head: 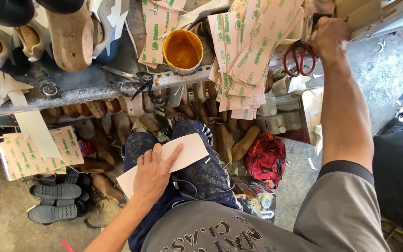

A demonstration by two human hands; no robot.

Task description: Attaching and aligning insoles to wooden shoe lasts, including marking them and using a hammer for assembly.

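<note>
Two hands, one sheet, one reach

Far left: soles (54, 201) on the floor, printed sheets (40, 151) just beside a shelf edge, wooden lasts (71, 37) up on the worktop (85, 91).

Centre-left: left hand (152, 175) flat on a white card (183, 156), fingers (171, 154) spread and pressing it down against the knee; no pinch, just weight.

Centre: glue pot (183, 50) on the worktop, well apart from both hands, more printed strips (248, 56) fanned beside it.

Right: right hand (327, 37) stretched up to the worktop's far end, touching or just beside red scissors (299, 59); fingers curled away from the camera, so cannot tell whether closed on anything.

Step in hand, by the look of it: fetching a tool while pinning the card. Next move likely calls for a firm hold on the scissors, with the card kept steady on the knee.
</note>
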